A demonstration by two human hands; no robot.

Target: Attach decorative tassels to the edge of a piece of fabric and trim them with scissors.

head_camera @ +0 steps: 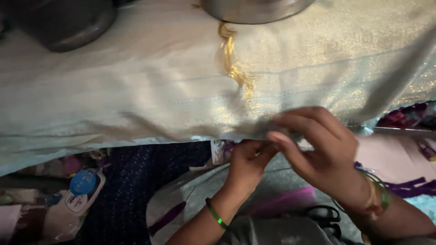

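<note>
— Where is the cloth, and where does its edge run?

— The pale shimmering fabric (136,86) covers the whole far half of the view. Its near edge runs left to right, dropping low at the left and rising toward the middle, where both hands meet it.

— What are the hands doing?

— The left hand (247,161) comes up from below with its fingers (263,149) pressed together on the fabric's edge. The right hand (318,152) curls over from the right, its fingers (284,143) pinched shut on that same edge, just beside the left.

— Any loose bits on the cloth?

— A golden thread tassel (231,63) trails down the fabric from under a metal vessel (254,11) at the far edge.

— How much room is there?

— Little. A second dark vessel (68,22) sits far left on the cloth. Near the person, a dark blue dotted cloth (131,190), a round blue tag (83,183) and pink and purple scraps crowd the space under the edge.

— What can't you make out?

— Both vessels are cut off by the frame's top. The fabric hides whatever bears it. The fingertips are blurred, so exactly what lies between them, beyond the edge itself, is unclear. A dark looped object (324,213) near the right wrist is too dim to identify.
</note>
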